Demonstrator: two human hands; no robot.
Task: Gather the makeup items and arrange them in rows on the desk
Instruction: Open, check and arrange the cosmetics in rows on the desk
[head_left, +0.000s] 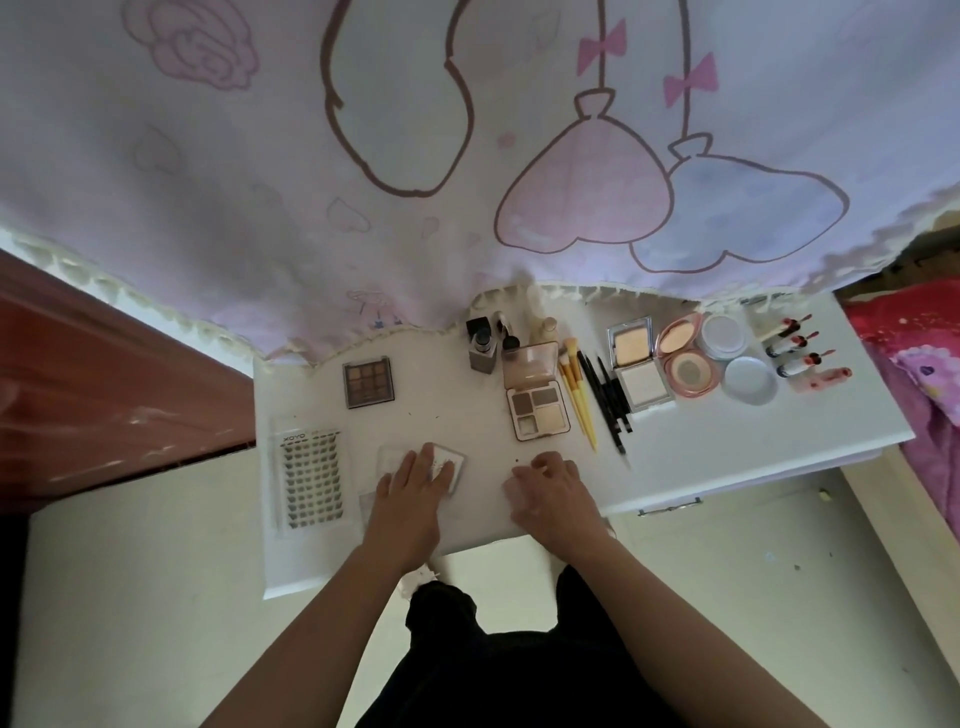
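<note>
Left hand (415, 480) lay flat on clear lash case (441, 467); right hand (545, 486) curled, empty. Beyond right hand, compacts (636, 364), brushes (576, 389), lipsticks (802, 353) already rowed; few items left.

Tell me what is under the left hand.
The left hand lies flat on a small clear case on the white desk. Its far corner shows speckled contents; the rest is covered.

Left hand (415, 480) flat, right hand (545, 491) curled
</note>
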